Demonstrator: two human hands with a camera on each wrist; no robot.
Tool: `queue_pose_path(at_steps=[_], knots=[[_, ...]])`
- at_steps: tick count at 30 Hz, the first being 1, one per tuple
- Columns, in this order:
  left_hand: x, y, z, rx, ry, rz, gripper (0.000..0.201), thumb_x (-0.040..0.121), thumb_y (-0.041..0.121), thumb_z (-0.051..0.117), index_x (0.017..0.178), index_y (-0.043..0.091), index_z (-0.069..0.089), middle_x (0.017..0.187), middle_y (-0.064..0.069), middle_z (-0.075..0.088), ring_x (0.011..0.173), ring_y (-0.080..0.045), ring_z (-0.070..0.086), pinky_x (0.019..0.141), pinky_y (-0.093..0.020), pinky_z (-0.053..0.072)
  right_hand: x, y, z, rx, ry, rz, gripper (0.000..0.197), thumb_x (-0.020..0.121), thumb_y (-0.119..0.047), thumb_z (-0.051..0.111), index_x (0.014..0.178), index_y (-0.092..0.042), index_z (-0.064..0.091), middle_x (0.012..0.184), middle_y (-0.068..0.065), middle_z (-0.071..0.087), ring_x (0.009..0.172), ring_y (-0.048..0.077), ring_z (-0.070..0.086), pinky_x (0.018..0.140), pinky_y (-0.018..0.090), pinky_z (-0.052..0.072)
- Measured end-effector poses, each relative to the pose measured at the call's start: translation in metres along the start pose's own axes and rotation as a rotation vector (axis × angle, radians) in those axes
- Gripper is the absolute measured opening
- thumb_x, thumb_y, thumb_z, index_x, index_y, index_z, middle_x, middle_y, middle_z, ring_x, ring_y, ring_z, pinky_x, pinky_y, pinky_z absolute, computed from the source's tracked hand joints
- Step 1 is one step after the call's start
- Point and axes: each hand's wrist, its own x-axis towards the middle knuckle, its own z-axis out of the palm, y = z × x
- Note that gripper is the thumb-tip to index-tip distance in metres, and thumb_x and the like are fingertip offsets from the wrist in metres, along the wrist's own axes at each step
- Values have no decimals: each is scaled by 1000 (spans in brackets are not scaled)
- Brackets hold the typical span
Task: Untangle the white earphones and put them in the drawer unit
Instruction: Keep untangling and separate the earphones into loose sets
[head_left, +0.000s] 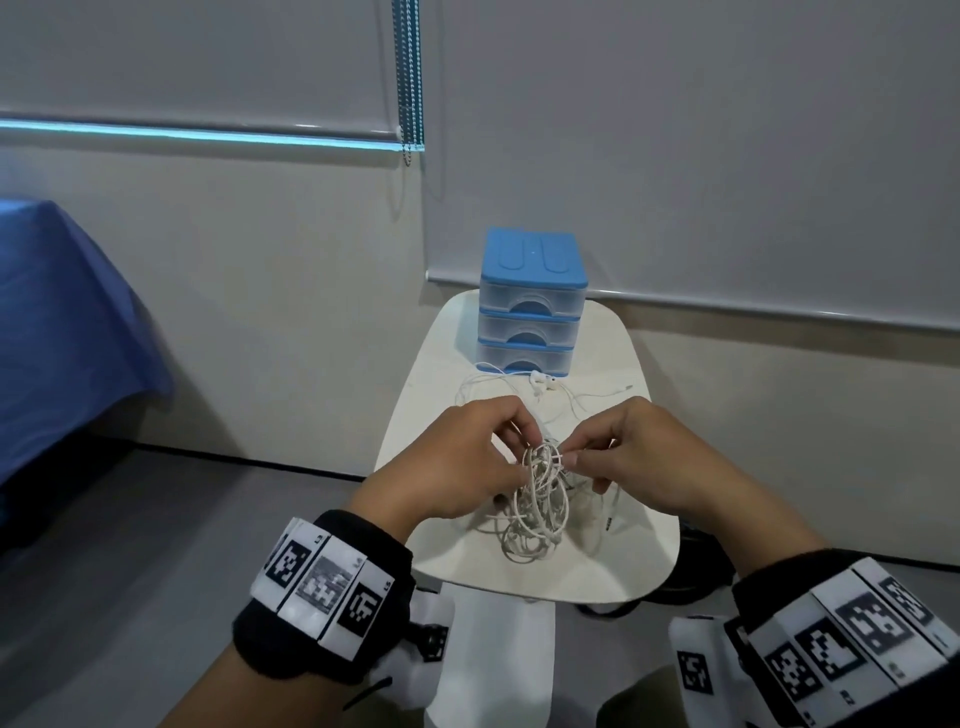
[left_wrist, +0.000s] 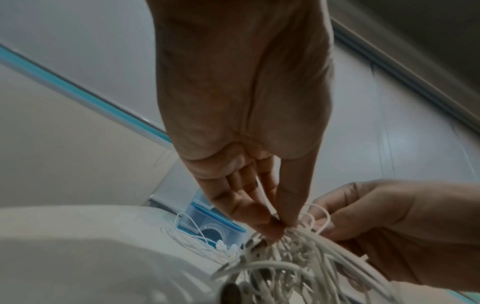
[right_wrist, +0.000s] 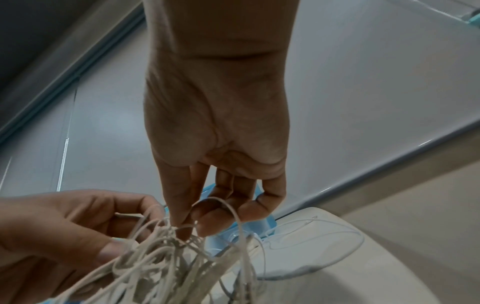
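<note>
A tangled clump of white earphone cables (head_left: 537, 493) hangs over the small white table (head_left: 639, 551), lifted at its top by both hands. My left hand (head_left: 462, 462) pinches strands at the top left of the clump (left_wrist: 298, 246). My right hand (head_left: 639, 457) pinches a loop at the top right, thumb against forefinger (right_wrist: 187, 228). A second pair of white earphones (head_left: 543, 385) lies loose on the table just in front of the drawer unit (head_left: 530, 306). That unit is blue-topped, with three clear drawers, all closed.
The table stands against a pale wall with roller blinds. A blue-covered surface (head_left: 57, 322) is at the far left. Grey floor lies to the left, and dark objects (head_left: 696, 566) sit on the floor at the table's right.
</note>
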Motion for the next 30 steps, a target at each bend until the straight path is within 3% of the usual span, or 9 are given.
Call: queue_pose_path(at_steps=[5,9,12,14,17,19,24,27,30], knots=[[5,-2,-4,-59,64,-25,34,84,6,78,102,32,64,113,3,62,74,-14,65,67,-27,50,11,-4,-6,-40,82,-37,6,85,-22,81,81,-26,81,73,1,73,69,17,64,79,41,56],[4,8,-9,-169,187,10,33,83,1,71,97,30,67,111,1,62,64,-12,61,79,-41,57,3,-24,-9,72,212,-145,21,92,-33,74,76,-20,77,75,0,73,72,11,62,75,34,50],[4,15,-12,-275,238,8,26,85,-4,63,92,20,68,103,-3,63,66,-17,59,71,-35,53,-12,-44,-8,224,-28,-215,30,92,-42,73,74,-18,76,69,8,65,65,12,55,65,27,45],[4,18,-14,-323,248,7,25,85,-8,58,87,14,68,88,-3,61,65,-17,54,67,-28,50,-14,-46,-1,137,-142,-256,24,87,-43,79,81,-20,77,66,11,60,62,15,49,62,31,42],[4,19,-15,-350,236,7,26,86,-9,55,79,11,71,76,-4,59,66,-16,52,65,-25,50,-9,-41,4,30,-105,-286,12,90,-30,78,79,-25,77,57,-1,52,57,13,43,61,32,38],[3,17,-16,-356,220,-1,24,86,-7,58,77,9,72,73,-4,60,67,-16,53,67,-24,52,-6,-38,2,55,-52,-261,17,94,-25,74,77,-25,76,55,-5,48,56,12,40,60,31,36],[2,14,-14,-371,230,-16,19,85,-6,62,79,8,73,75,-3,64,66,-19,57,71,-29,55,-9,-45,3,140,-76,-205,22,86,-40,80,79,-20,77,59,7,49,55,17,42,56,30,36],[5,19,-14,-400,246,-22,19,88,-9,61,85,3,75,69,-1,62,61,-15,56,68,-23,55,-2,-50,9,8,-80,-177,19,87,-21,77,70,-14,73,51,-5,52,50,11,45,57,30,43],[7,18,-18,-350,211,-38,22,87,-7,60,90,7,77,69,1,63,64,-13,56,66,-23,52,6,-50,1,56,-40,-123,20,88,-13,73,68,-10,73,50,-5,54,50,13,47,58,31,43]])
